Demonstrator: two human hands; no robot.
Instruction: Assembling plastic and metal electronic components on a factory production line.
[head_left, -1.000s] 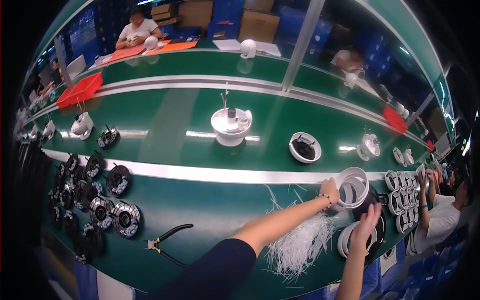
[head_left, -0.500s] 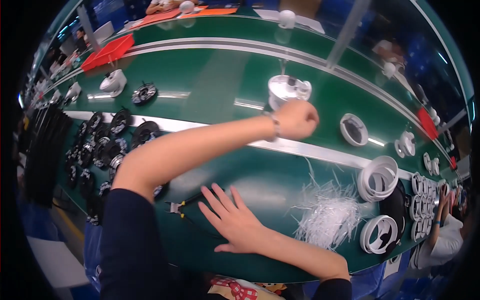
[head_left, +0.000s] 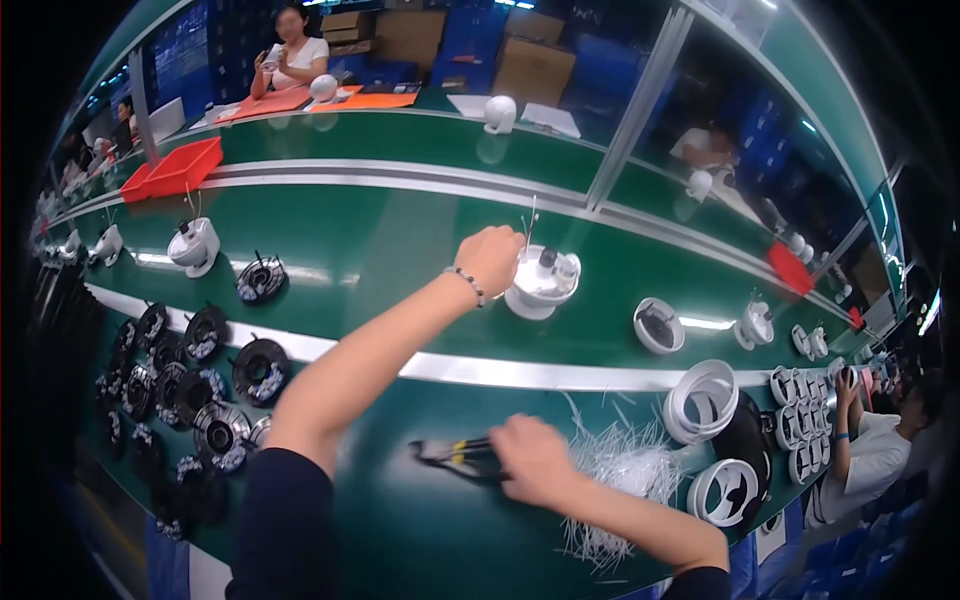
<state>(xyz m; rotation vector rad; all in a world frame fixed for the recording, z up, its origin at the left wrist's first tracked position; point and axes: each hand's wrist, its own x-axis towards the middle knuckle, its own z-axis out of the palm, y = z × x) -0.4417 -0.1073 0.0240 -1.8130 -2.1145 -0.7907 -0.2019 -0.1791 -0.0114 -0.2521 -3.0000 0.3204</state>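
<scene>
My left hand (head_left: 490,258), with a beaded bracelet at the wrist, reaches over the green belt. Its fingers are closed at the left rim of a round white housing (head_left: 541,287); the fingertips are partly hidden. Thin wires (head_left: 533,215) rise from this housing, and small dark and white parts sit inside it. Over the near green table, my right hand (head_left: 535,460) is wrapped round the black handles of wire cutters (head_left: 460,453) with yellow markings. Their jaws point left. White thin strips (head_left: 625,470) lie in a heap beside and under the right forearm.
Black round parts (head_left: 262,370) crowd the table's left. White rings (head_left: 702,402) and rows of white rings (head_left: 800,420) stand at the right. Other housings (head_left: 193,247) sit along the belt, with a red tray (head_left: 175,168) beyond. Co-workers (head_left: 290,55) sit across and at the right.
My right hand has gone from lying spread beside the wire cutters to gripping their handles. My left fist has shifted to the housing's left side. The view has tilted up.
</scene>
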